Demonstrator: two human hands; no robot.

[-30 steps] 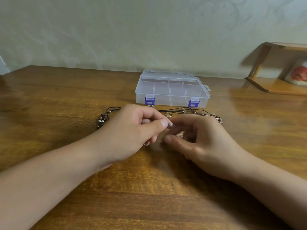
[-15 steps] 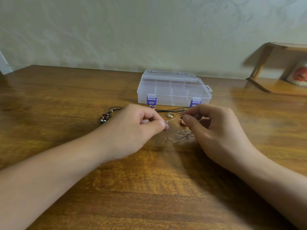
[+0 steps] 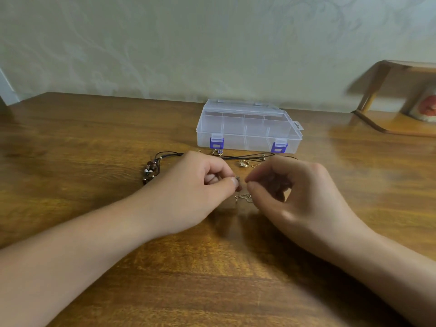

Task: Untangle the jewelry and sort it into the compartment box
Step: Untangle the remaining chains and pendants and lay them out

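Note:
A clear compartment box (image 3: 249, 126) with two purple latches stands closed at the table's middle back. In front of it lies tangled jewelry: a black cord necklace (image 3: 245, 157) with brown beads (image 3: 149, 173) at its left end, small gold rings (image 3: 243, 163), and a thin gold chain (image 3: 244, 198). My left hand (image 3: 200, 185) pinches a small pendant on the gold chain between thumb and forefinger. My right hand (image 3: 292, 192) is just right of it, thumb and fingers curled together at the chain; its fingertips are blurred, so the hold is unclear.
The wooden table (image 3: 94, 142) stretches wide on both sides and toward me. A wooden shelf (image 3: 396, 123) with a round red and white object (image 3: 424, 107) stands at the back right. A pale wall runs behind the table.
My right hand lifted off the table toward the box, then came back down and left, close to my left thumb. The gold chain now lies partly uncovered. My left hand barely moved.

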